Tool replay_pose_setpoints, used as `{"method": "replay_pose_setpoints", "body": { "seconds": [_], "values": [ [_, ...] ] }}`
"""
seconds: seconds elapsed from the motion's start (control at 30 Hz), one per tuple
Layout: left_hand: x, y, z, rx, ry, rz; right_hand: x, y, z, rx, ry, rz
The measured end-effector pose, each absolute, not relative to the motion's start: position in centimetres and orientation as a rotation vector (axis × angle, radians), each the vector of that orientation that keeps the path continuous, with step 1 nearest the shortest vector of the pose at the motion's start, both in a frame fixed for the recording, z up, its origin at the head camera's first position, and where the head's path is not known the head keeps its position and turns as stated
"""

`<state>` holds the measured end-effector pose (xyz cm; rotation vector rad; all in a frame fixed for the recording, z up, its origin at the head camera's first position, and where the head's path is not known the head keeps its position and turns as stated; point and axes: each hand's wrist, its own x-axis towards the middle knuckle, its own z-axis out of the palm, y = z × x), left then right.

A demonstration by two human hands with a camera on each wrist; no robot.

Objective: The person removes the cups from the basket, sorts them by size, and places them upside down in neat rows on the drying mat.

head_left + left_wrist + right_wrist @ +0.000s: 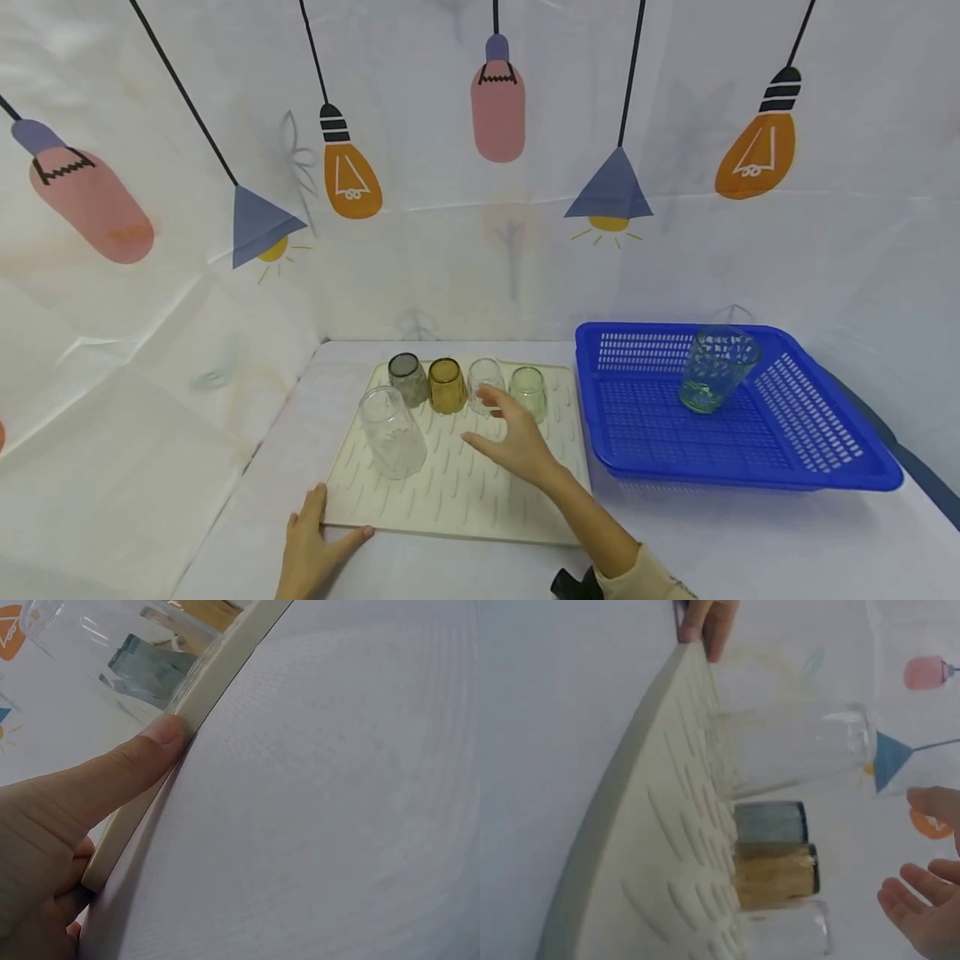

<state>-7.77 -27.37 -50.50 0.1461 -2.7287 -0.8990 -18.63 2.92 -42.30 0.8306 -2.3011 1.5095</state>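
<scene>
My left hand [311, 546] touches the near left corner of a cream ridged drying mat [480, 492], thumb against the front edge and fingers along the left side. Above the mat is my right hand [517, 442], its thumb and fingers spread apart with nothing between them. A tall clear glass [393, 437] stands on the mat's left part. Behind it, in a row, are a grey glass [407, 379], an amber glass [447, 387], a small clear glass [483, 379] and a pale green glass [529, 392]. The right hand partly covers the small clear glass.
To the right of the mat sits a blue plastic basket [622, 462] with a tilted greenish glass [716, 371] inside. A white cloth [420, 575] covers the table. Behind stands a white curtain [450, 267] printed with lamps.
</scene>
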Motion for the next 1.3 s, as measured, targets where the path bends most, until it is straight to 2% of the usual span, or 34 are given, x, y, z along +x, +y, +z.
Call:
{"method": "replay_pose_setpoints", "body": {
  "seconds": [0.4, 0.77, 1.3],
  "values": [
    [-7.7, -27.4, -50.3, 0.151, -2.748, -0.897, -19.5, 12.8, -41.0, 0.662, -2.111, 1.302],
    [-7.8, -27.5, -50.3, 0.167, -2.772, -0.927, -20.0, 20.4, -40.9, 0.361, -2.161, 1.169],
    [-7.9, -27.5, -50.2, 0.196, -2.796, -0.951, -21.9, 28.8, -39.3, -0.08, -2.274, 0.986]
  ]
}}
